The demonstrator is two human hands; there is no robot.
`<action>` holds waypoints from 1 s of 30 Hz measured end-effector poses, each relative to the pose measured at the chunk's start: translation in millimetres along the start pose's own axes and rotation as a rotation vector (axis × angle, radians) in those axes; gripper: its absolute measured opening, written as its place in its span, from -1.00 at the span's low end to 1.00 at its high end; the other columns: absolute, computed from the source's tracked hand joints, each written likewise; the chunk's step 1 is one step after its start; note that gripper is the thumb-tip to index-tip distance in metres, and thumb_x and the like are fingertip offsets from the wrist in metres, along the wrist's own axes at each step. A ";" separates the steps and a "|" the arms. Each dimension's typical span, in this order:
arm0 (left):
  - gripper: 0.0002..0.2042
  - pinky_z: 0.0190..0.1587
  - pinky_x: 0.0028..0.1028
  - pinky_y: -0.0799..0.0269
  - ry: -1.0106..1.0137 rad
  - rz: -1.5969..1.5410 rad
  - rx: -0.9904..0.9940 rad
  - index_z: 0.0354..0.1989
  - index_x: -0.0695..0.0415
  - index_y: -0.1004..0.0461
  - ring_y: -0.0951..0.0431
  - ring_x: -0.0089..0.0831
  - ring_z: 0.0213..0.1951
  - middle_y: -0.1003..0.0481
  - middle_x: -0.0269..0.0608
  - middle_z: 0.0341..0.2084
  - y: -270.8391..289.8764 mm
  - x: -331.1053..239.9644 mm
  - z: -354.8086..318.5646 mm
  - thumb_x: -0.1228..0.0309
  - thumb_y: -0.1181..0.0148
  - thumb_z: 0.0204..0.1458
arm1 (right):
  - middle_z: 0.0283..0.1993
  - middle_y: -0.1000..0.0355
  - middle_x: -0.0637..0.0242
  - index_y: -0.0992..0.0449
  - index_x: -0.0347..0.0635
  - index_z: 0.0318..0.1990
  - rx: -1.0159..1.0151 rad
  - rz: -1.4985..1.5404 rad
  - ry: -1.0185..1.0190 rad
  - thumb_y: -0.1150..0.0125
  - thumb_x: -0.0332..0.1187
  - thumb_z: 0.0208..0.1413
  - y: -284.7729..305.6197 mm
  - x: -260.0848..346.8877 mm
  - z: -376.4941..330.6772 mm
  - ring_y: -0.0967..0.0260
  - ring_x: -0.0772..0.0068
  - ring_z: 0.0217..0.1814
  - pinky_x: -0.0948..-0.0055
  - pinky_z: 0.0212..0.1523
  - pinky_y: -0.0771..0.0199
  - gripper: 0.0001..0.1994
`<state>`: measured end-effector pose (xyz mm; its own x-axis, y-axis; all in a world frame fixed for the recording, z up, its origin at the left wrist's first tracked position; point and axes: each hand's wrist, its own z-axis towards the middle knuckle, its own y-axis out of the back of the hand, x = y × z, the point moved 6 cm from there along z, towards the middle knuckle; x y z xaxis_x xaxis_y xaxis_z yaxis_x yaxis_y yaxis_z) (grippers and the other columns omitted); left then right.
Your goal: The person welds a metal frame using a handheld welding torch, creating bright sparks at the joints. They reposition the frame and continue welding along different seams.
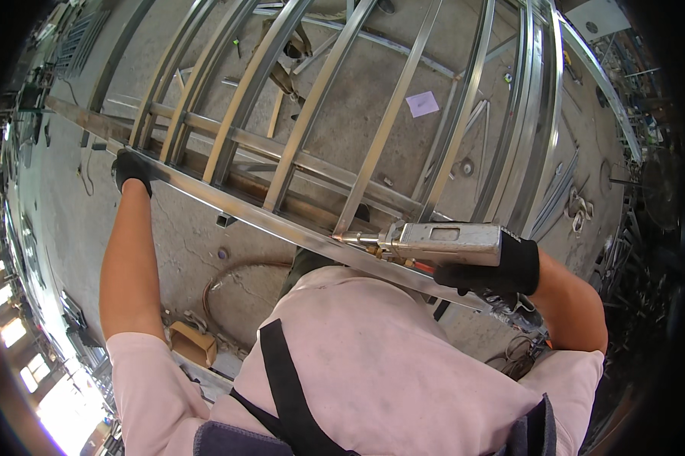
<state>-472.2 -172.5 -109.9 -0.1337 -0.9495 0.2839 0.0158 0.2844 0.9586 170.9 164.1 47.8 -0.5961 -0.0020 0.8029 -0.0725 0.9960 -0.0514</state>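
Note:
My right hand (502,270), in a black glove, is closed around a silver handheld power tool (449,242) with a narrow metal nose. The tool lies roughly level. Its nose tip points left and meets the joint where a metal stud (365,171) comes to the near metal rail (281,226) of a frame. Further left, my gloved left hand (133,171) is wrapped over the same rail close to its far left end. Part of the tool's grip is hidden by my right hand, and my left fingertips are largely out of sight.
Several parallel studs run away from the rail, joined by a cross rail (327,171). On the concrete floor lie a purple sheet (423,104), loose metal strips (555,197), a curved hose (213,285) and a cardboard box (193,346). A person's legs (281,76) show beyond the studs.

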 end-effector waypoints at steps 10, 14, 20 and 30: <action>-0.68 0.06 -0.09 -0.59 -0.048 -0.051 0.002 -0.01 0.12 -0.56 -0.65 -0.02 0.05 -0.62 0.07 0.01 7.1 -0.5 -2.5 0.33 0.17 0.35 | -0.10 -0.56 0.33 -0.37 -0.17 0.37 0.021 0.029 -0.108 -0.31 -0.05 0.29 -1.4 4.6 -1.5 -0.39 0.57 -0.28 0.50 -0.22 -0.50 -0.39; -0.76 0.02 -0.10 -0.61 -0.073 0.036 -0.030 -0.04 0.11 -0.55 -0.66 0.01 0.04 -0.63 0.08 -0.02 8.6 -2.8 -1.0 0.37 0.05 0.30 | -0.09 -0.55 0.33 -0.37 -0.17 0.38 0.016 0.058 -0.134 -0.30 -0.03 0.29 -1.3 4.2 -3.7 -0.37 0.58 -0.28 0.52 -0.22 -0.48 -0.38; -0.77 0.03 -0.11 -0.62 -0.086 0.106 -0.022 0.01 0.11 -0.52 -0.65 0.00 0.04 -0.63 0.07 -0.03 10.4 -4.5 -2.3 0.35 -0.02 0.28 | -0.14 -0.54 0.37 -0.37 -0.16 0.38 0.004 0.091 -0.143 -0.33 0.00 0.26 -1.6 -1.8 -3.4 -0.37 0.58 -0.31 0.53 -0.27 -0.47 -0.35; -0.73 0.05 -0.19 -0.60 -0.066 0.139 0.015 0.00 0.12 -0.54 -0.63 -0.09 0.08 -0.61 0.02 0.01 7.1 -4.7 -4.4 0.28 -0.11 0.22 | -0.30 -0.52 0.45 -0.41 -0.10 0.35 -0.029 0.211 -0.260 -0.41 0.08 0.15 -3.5 -22.0 -6.3 -0.32 0.70 -0.42 0.63 -0.48 -0.33 -0.29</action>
<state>-467.2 -166.6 -104.3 -0.1962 -0.8901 0.4114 0.0241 0.4150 0.9095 189.3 161.2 34.1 -0.7802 0.1855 0.5974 0.0947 0.9790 -0.1803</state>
